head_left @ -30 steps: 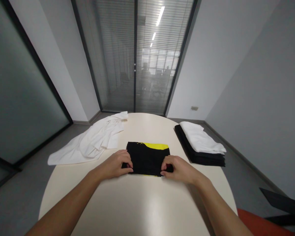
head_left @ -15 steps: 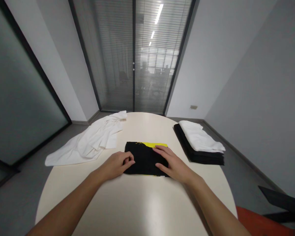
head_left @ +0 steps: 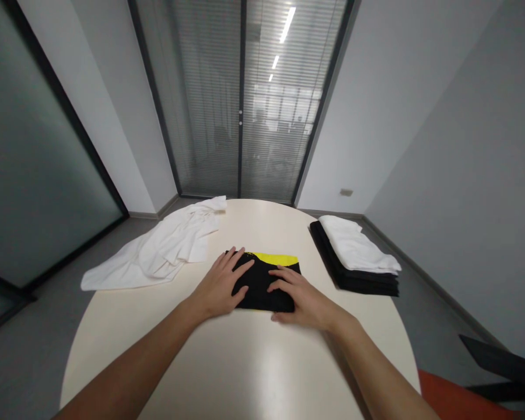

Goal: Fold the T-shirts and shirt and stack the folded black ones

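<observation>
A folded black garment with a yellow patch along its far edge (head_left: 262,286) lies flat in the middle of the table. My left hand (head_left: 221,286) rests on its left part with the fingers spread, tips reaching to the far left corner. On the right part lies my right hand (head_left: 304,297), fingers apart over the cloth. Its thumb is at the near edge, low by the tabletop; whether it pinches the fabric cannot be made out. Both palms cover the side edges in part.
A crumpled white garment (head_left: 157,251) spreads over the table's left side, partly past the edge. At the right, a folded white garment (head_left: 354,245) tops a stack of folded black cloth (head_left: 367,284). The round table (head_left: 245,373) has a red chair (head_left: 455,396) beside it at lower right.
My left hand has uncurled and spread over the garment's left part. My right hand has shifted nearer to me, its thumb moving from on top of the cloth to the near edge.
</observation>
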### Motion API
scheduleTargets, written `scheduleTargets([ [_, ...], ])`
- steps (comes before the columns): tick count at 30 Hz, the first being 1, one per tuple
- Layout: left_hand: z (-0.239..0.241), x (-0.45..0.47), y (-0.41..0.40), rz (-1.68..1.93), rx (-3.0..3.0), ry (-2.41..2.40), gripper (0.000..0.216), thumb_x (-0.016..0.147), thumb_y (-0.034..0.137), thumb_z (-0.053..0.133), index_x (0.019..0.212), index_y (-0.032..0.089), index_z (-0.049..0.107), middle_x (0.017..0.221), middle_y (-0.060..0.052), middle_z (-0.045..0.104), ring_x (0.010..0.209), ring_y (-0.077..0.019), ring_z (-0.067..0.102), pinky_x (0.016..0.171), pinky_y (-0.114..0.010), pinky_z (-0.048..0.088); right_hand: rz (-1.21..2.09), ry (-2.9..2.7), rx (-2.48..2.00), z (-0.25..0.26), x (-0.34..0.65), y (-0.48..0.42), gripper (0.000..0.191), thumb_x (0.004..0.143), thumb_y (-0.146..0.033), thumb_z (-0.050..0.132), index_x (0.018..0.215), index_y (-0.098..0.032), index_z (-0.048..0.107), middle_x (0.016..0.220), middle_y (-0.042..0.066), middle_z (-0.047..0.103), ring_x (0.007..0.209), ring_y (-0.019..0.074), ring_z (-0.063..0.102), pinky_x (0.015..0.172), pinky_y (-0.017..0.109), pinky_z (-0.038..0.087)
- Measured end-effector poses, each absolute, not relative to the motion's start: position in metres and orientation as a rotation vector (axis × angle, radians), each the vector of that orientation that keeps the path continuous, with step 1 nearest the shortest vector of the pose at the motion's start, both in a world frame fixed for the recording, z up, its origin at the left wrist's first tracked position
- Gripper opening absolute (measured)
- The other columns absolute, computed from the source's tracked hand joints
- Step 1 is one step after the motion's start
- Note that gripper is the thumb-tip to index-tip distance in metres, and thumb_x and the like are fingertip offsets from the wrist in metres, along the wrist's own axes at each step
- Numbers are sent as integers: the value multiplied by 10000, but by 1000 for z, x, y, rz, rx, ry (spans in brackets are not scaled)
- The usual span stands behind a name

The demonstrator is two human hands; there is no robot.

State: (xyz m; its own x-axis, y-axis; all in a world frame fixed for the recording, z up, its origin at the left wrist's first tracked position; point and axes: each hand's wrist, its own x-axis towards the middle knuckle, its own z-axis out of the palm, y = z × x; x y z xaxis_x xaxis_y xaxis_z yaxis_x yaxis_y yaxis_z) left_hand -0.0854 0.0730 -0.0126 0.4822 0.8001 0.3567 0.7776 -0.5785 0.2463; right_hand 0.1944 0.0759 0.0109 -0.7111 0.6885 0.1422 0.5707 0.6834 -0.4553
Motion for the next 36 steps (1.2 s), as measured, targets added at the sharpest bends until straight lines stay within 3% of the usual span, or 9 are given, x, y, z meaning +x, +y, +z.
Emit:
scheduleTargets([
  [4,-26,-92,76,577,2557,1399,616,960,426,554,1536,277,396,1640,-120,287,1502,-382,235,1161,-639,291,508,-2588,-939,13,191,73,424,756,-230,752,1174,-251,682,1393,101,574,1329,274,504,1127,451,398],
  [8,-23,-97,82,678,2517,1385,483,1015,451,447,1450,257,527,1573,-111,419,1442,-313,372,1180,-575,305,439,-2638,-927,19,184,68,437,688,-82,651,1100,-226,678,1304,94,620,1248,254,560,1090,416,431],
  [16,-37,-111,113,801,2177,1565,538,1058,427,221,1403,203,567,1526,-87,493,1450,-248,385,1216,-493,278,424,-2708,-1002,22,183,61,467,613,-22,569,1037,-208,625,1318,98,589,1242,265,537,1041,399,451],
  [21,-36,-111,116,931,2222,1528,404,1010,426,398,1215,175,640,1201,-103,685,1163,-245,601,1070,-448,430,395,-2732,-1026,22,187,65,410,611,14,532,946,-204,624,1279,89,620,1223,255,551,1032,400,444],
  [25,-27,-112,105,908,2239,1684,325,984,416,454,872,186,654,847,-68,677,865,-233,622,811,-369,473,204,-2680,-1109,21,205,80,341,661,31,518,868,-213,634,1255,76,645,1246,260,543,1088,460,379],
  [28,-21,-112,91,754,2305,1568,424,1000,410,424,668,200,584,683,-36,598,694,-192,574,689,-324,427,5,-2535,-1319,17,224,93,289,746,2,522,888,-212,655,1252,100,645,1236,290,540,1043,474,410],
  [32,-13,-106,76,616,2512,1259,446,979,388,486,574,203,517,630,-24,557,650,-174,537,689,-323,427,-13,-2204,-1585,9,235,100,197,893,-151,509,970,-212,680,1156,112,668,1043,253,620,855,370,497],
  [34,-9,-100,71,710,2528,1248,350,957,361,531,644,205,548,697,-31,588,711,-184,560,731,-336,461,103,-2024,-1675,2,232,100,231,962,-287,482,1083,-221,668,1052,91,697,897,215,654,752,321,498],
  [36,-6,-95,68,815,2498,1215,153,935,330,570,871,203,626,962,-75,658,923,-217,606,861,-375,498,216,-1923,-1719,-5,225,99,335,989,-419,463,1216,-233,624,999,76,713,799,193,662,700,302,489],
])
